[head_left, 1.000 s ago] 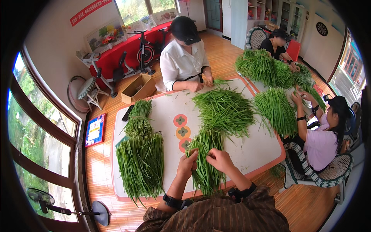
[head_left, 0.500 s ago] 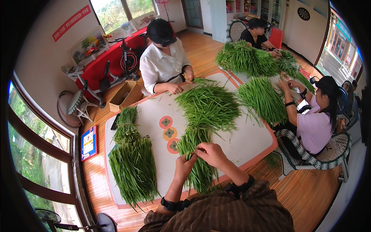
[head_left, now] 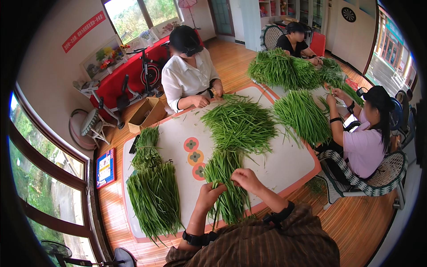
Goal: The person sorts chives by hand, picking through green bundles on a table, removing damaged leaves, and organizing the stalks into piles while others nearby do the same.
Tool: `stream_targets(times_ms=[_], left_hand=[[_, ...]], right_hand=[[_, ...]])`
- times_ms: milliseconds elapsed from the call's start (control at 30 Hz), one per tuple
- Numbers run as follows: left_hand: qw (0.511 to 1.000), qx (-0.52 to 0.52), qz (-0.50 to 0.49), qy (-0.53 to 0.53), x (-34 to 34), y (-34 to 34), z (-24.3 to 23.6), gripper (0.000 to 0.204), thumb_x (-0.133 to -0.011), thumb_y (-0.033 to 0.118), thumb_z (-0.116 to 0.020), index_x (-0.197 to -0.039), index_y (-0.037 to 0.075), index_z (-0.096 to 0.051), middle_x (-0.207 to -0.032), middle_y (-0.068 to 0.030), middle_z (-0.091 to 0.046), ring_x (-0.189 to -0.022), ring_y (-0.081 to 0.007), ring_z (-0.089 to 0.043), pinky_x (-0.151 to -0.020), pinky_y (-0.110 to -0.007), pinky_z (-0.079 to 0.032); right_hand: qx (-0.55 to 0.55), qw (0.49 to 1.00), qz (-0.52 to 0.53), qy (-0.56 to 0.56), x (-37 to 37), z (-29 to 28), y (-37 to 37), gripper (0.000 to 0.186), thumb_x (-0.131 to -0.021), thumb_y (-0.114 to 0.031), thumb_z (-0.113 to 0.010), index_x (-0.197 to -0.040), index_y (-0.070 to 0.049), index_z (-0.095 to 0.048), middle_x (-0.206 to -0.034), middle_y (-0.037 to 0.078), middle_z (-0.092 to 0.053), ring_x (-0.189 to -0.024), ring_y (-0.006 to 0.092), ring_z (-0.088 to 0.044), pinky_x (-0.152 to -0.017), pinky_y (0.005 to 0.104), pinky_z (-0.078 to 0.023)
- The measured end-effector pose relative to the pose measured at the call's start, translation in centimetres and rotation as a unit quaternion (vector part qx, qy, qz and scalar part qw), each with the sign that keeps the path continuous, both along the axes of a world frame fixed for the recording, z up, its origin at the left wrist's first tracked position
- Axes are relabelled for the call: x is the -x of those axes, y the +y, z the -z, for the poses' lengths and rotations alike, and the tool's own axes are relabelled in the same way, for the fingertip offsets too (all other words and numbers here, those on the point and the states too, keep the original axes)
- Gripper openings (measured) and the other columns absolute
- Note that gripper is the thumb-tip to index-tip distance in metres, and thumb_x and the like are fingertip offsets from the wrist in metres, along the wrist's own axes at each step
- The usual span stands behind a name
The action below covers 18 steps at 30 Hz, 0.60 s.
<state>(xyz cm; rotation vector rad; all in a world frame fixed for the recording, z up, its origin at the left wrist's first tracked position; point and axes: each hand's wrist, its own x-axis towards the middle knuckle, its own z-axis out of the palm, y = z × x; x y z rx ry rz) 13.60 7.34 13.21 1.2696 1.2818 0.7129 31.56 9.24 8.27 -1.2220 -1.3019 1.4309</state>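
Note:
My left hand (head_left: 211,195) is closed around a few long green chives (head_left: 215,218), whose blades hang down toward the table's near edge. Just to the right, my right hand (head_left: 246,179) has its fingers pinched together; whatever lies between them is too small to make out. Both hands hover over a loose heap of chives (head_left: 231,202) at the table's near side. Beyond them, a larger chive heap (head_left: 240,124) spreads across the middle of the white table (head_left: 271,171). To the left lies a chive pile (head_left: 155,198) with a second bunch (head_left: 148,147) behind it.
Across the table a person in white (head_left: 189,75) handles chives. A person in pink (head_left: 362,129) and another in black (head_left: 300,44) work beside more chive heaps (head_left: 302,113) at the right. A cardboard box (head_left: 146,114) stands on the floor to the left.
My right hand has drawn away to the right from my left hand, opening a gap between them. The left hand has dipped slightly and keeps its chives.

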Motion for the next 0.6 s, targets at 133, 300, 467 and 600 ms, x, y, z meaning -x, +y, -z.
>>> stream_targets(times_ms=[133,300,467,600], left_hand=[[0.988,0.081,-0.055,-0.119,1.8,0.0,0.3,0.012,-0.082,0.016,-0.055,-0.079,0.005,-0.059,-0.054,0.0064,-0.039,-0.043,-0.0029,-0.032,-0.040,-0.020,-0.023],[0.976,0.108,-0.073,-0.176,3.5,0.5,0.1,0.019,-0.086,0.021,-0.049,-0.078,0.005,-0.054,-0.052,0.0019,-0.042,-0.041,-0.0059,-0.034,-0.039,-0.021,-0.023],[0.968,0.125,-0.095,-0.194,4.4,0.1,0.6,0.021,-0.087,0.024,-0.047,-0.085,0.004,-0.053,-0.059,-0.0035,-0.051,-0.046,-0.0105,-0.044,-0.042,-0.023,-0.033],[0.962,0.135,-0.057,-0.229,5.1,0.5,1.2,0.021,-0.088,0.023,-0.047,-0.091,0.003,-0.051,-0.063,-0.0044,-0.052,-0.049,-0.0136,-0.048,-0.044,-0.025,-0.038]], right_hand=[[0.158,0.978,-0.132,-0.014,-4.2,2.9,1.1,0.023,-0.081,-0.020,-0.052,-0.070,-0.001,-0.059,-0.061,0.005,-0.058,-0.052,0.0109,-0.052,-0.049,0.0257,-0.041],[0.084,0.758,-0.427,-0.486,-7.0,11.7,-2.0,0.024,-0.074,-0.027,-0.059,-0.086,-0.007,-0.067,-0.075,0.007,-0.065,-0.065,0.0214,-0.061,-0.061,0.0345,-0.048],[-0.037,0.904,-0.107,-0.411,-5.5,12.4,1.4,0.023,-0.068,-0.027,-0.059,-0.069,-0.005,-0.061,-0.070,0.014,-0.061,-0.066,0.0315,-0.057,-0.063,0.0401,-0.046],[-0.016,0.935,0.030,-0.352,-1.0,14.5,5.3,0.030,-0.072,-0.034,-0.059,-0.078,-0.005,-0.064,-0.075,0.013,-0.062,-0.072,0.0283,-0.059,-0.064,0.0386,-0.046]])
